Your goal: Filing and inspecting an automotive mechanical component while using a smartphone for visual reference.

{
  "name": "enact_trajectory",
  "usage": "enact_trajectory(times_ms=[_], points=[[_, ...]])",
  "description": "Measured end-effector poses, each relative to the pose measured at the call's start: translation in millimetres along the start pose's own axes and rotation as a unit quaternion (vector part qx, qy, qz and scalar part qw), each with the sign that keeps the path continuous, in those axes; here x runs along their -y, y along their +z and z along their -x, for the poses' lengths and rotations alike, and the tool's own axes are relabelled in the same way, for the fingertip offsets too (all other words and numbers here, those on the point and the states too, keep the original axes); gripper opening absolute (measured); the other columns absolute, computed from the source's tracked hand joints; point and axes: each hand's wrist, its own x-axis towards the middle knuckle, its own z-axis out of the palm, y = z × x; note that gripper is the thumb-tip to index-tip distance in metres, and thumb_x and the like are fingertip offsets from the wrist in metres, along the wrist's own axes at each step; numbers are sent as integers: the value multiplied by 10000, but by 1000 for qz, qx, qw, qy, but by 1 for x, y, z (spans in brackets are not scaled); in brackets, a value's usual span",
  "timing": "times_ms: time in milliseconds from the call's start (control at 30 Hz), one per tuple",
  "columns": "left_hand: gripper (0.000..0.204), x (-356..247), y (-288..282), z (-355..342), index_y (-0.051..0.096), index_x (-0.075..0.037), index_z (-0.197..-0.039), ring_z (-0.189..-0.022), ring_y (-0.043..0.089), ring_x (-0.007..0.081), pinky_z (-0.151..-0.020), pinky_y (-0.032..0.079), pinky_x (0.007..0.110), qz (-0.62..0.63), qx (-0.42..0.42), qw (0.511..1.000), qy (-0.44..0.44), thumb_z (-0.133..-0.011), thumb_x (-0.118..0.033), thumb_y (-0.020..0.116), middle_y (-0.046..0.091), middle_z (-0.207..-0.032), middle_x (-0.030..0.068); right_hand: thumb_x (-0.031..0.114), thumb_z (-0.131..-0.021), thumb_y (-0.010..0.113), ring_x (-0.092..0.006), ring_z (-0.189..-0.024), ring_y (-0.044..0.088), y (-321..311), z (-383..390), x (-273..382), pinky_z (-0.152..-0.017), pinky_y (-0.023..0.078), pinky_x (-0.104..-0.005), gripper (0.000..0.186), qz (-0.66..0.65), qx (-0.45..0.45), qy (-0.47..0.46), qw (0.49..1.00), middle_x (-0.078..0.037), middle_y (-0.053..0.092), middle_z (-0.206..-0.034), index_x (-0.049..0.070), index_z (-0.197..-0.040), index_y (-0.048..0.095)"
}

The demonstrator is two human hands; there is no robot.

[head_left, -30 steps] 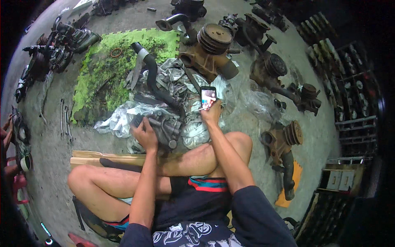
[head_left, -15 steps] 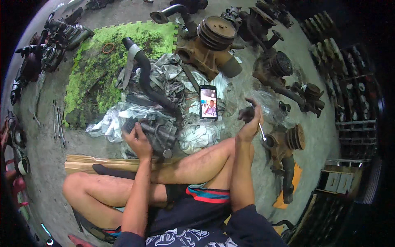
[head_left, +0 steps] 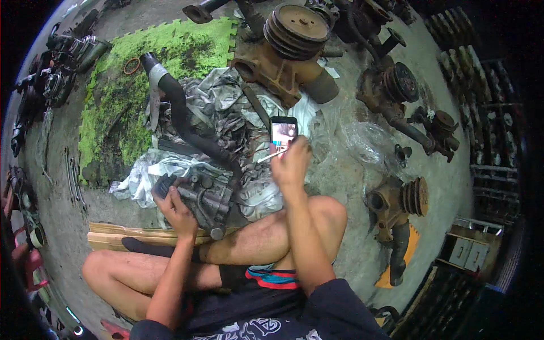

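Note:
In front of my crossed legs sits a greasy dark metal engine part (head_left: pixel 212 195) with a curved pipe on its side and a round bolt-like end. My left hand (head_left: pixel 177 214) is closed round a black ridged piece (head_left: pixel 164 185) at its left end; whether that piece is separate I cannot tell. My right hand (head_left: pixel 292 165), a little blurred, covers the lower right of a lit phone (head_left: pixel 283 129); I cannot tell if it touches the screen. A thin whitish stick (head_left: pixel 271 157) pokes out leftward from its fingers. Stained cloths (head_left: pixel 226 93) lie around the phone and engine part.
A bent black hose (head_left: pixel 184 113) lies across the cloths. Beyond is a rusty pump with a grooved pulley (head_left: pixel 297 31); a smaller one (head_left: pixel 391 201) sits at the right. A dirty green foam mat (head_left: pixel 187 42), wrenches (head_left: pixel 73 175) and flattened cardboard (head_left: pixel 119 235) are at the left.
My right hand has swung left from beside the phone to over its lower part, still with the stick. My left hand stays at the engine part. The whole view has shifted slightly.

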Motion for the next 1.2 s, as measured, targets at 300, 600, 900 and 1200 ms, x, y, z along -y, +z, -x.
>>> enact_trajectory(times_ms=[300, 600, 900, 1200], points=[[416, 13, 1, 0, 721, 78, -1111, -1181, 509, 321, -1048, 368, 398, 15, 4, 1000, -9, -1073, -254, 473, 521, -1237, 218, 207, -702, 867, -514, -1215, 504, 7, -9, 4, -998, 446, -615, 748, 76, 47, 181, 979, -319, 553, -1261, -47, -1223, 394], [461, 20, 12, 0, 742, 67, -994, -1195, 453, 450, -1102, 325, 486, -55, -68, 996, 15, -1043, -333, 517, 494, -1324, 336, 161, -681, 871, -488, -1103, 501, 0, -30, -6, -964, 406, -570, 714, 13, -84, -76, 993, -275, 553, -1169, -30, -1205, 424], [322, 16, 12, 0, 794, -44, -1016, -1126, 523, 420, -983, 429, 480, -51, -117, 992, 24, -984, -296, 595, 561, -1187, 247, 153, -730, 853, -484, -1342, 411, 16, -65, -39, -1065, 350, -638, 761, 126, -32, -178, 975, -251, 501, -1375, -4, -1319, 398], [330, 12, 17, 3, 795, -56, -1026, -1173, 502, 452, -1029, 405, 501, -56, -95, 993, 34, -976, -304, 584, 546, -1247, 290, 176, -736, 838, -449, -1320, 456, 11, -68, -45, -1077, 350, -635, 680, 274, -16, -188, 943, -217, 573, -1296, 25, -1263, 436]])
